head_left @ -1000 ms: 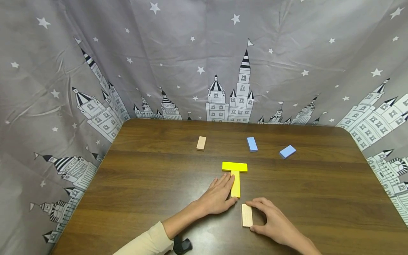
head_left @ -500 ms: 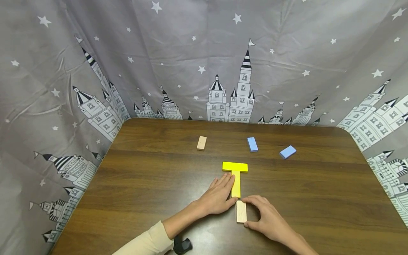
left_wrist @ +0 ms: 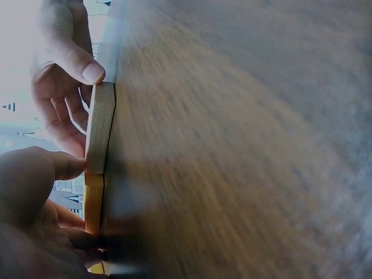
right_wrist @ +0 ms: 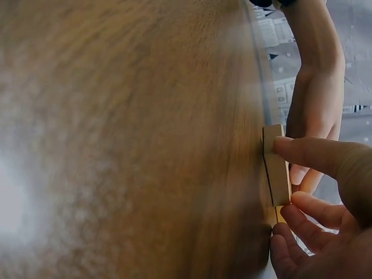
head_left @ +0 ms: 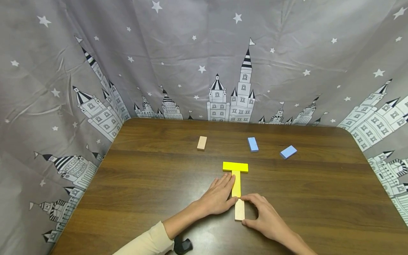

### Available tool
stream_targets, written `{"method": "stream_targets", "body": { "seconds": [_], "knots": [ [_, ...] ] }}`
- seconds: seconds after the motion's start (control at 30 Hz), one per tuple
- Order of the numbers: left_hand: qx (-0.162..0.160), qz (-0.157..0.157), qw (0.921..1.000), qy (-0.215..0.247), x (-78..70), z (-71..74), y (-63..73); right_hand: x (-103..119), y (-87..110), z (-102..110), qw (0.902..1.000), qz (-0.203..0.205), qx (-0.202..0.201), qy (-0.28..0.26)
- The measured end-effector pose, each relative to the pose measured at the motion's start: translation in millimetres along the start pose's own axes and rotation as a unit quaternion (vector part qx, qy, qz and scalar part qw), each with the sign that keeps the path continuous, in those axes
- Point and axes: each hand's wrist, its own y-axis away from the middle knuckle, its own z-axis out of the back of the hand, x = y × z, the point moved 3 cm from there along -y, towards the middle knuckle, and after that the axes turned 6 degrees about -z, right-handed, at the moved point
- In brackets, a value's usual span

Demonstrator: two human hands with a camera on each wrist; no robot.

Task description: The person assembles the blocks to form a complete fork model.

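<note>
A bright yellow block (head_left: 235, 166) lies crosswise on the table, and a second yellow block (head_left: 236, 186) runs from its middle towards the person, forming a T. My left hand (head_left: 216, 198) lies along the left side of that stem with straight fingers on its edge, the thumb tip beside its near end. My right hand (head_left: 267, 217) holds a plain wooden block (head_left: 239, 209) between thumb and forefinger at its two right-hand corners. This block stands end to end with the stem. In the left wrist view, the plain block (left_wrist: 102, 131) lies flat, right up against the yellow one (left_wrist: 93, 200).
Farther back on the brown wooden table (head_left: 143, 170) lie a beige block (head_left: 202, 143) and two blue blocks, one in the middle (head_left: 253, 144) and one to the right (head_left: 288, 152). A grey curtain (head_left: 165, 49) with castles and stars surrounds the table's far sides.
My right hand has slid the plain block leftward and slightly forward, from beside the stem's line to its near end. My left hand has stayed in place on the yellow block.
</note>
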Motion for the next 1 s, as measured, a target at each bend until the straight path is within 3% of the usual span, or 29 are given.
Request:
{"method": "stream_targets", "body": {
  "seconds": [1.0],
  "knots": [
    [-0.007, -0.005, 1.0, 0.001, 0.2, -1.4, -0.2, 3.7, -3.9, -6.3, 0.9999, -0.006, -0.006, -0.011]
  ]
}}
